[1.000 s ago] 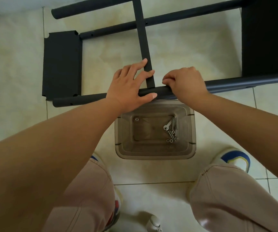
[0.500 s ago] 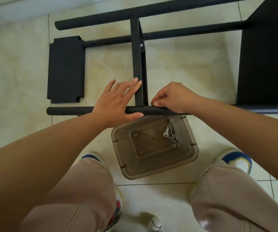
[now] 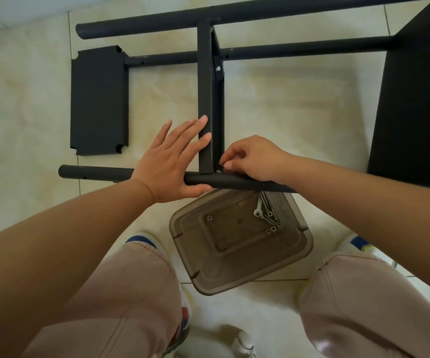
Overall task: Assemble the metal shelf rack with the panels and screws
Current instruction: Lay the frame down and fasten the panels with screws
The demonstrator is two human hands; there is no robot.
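Pinching with thumb and fingertips, the right hand (image 3: 254, 158) works a small screw (image 3: 218, 171) at the joint where the upright shelf panel (image 3: 206, 104) meets the near tube (image 3: 234, 181) of the rack frame; the screw head is only just visible under the fingers, so how deep it sits cannot be told. Spread flat, the left hand (image 3: 172, 161) has its fingers pressed against the side of that panel and its thumb lying along the near tube, steadying the two. On the far side, a screw (image 3: 218, 69) already shows in the same panel at the second tube (image 3: 299, 49), and the panel reaches the farthest tube (image 3: 157, 24) too. A large end panel (image 3: 413, 99) stands joined to the tubes toward the right edge of the tiled floor (image 3: 27, 104). One loose panel (image 3: 99, 99) lies flat on the floor toward the left, just off the tube ends, not yet fitted. Just behind the near tube, a translucent plastic box (image 3: 239, 275) holds the remaining screws (image 3: 270, 218) and a small wrench (image 3: 259, 206), so I judge the job roughly midway: this joint needs tightening, then the left panel
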